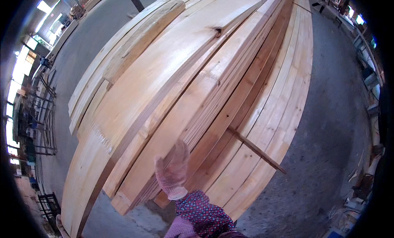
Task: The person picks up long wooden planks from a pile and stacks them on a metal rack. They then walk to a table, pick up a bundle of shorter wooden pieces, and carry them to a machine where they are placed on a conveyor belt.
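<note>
My right hand (pixel 172 172), in a pale pinkish work glove, reaches up from the lower edge in a patterned sleeve (pixel 203 211). It rests against the side of a stack of thin boards (pixel 199 125), fingers stretched out together and thumb apart, gripping nothing. At the lower left only a sliver of my gloved left hand (pixel 60 226) shows, at the outer edge of a wide pale board (pixel 84 184). It appears closed on that edge; most of its fingers are hidden. The wide board has a rough patch across its face.
Long boards (pixel 283 115) lie side by side to the right, with a thin wooden stick (pixel 260 152) across them. A rough-edged plank (pixel 143 41) lies on top at the far left. Grey concrete floor (pixel 324 127) surrounds the pile; metal racks (pixel 45 110) stand along the left.
</note>
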### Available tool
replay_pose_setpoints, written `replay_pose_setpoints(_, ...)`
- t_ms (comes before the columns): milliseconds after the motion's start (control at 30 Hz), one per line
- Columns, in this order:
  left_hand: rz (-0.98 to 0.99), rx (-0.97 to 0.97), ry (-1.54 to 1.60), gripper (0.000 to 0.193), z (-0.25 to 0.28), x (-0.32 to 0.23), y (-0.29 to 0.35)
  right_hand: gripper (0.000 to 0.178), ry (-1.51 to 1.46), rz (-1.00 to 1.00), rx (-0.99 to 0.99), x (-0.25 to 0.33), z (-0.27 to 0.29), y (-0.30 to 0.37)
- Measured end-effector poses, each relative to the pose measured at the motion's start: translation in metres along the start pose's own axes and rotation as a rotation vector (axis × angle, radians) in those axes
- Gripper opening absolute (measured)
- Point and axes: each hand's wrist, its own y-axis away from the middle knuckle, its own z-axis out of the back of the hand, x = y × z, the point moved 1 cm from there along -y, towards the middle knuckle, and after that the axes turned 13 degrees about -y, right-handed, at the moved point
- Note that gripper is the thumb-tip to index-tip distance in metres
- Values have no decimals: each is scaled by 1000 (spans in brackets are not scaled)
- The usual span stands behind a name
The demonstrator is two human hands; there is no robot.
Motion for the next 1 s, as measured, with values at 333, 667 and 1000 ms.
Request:
replay_pose_setpoints(333,14,64,20,81,-11,4,-4,70,-88,104,-33,-14,-2,4)
replay_pose_setpoints(667,1,351,-94,87,-112,40,18,63,-127,109,-19,-21,-2,1)
replay_pose_setpoints(1000,-90,192,31,117,-203,55,52,62,-534,-1,-31,-41,0,15)
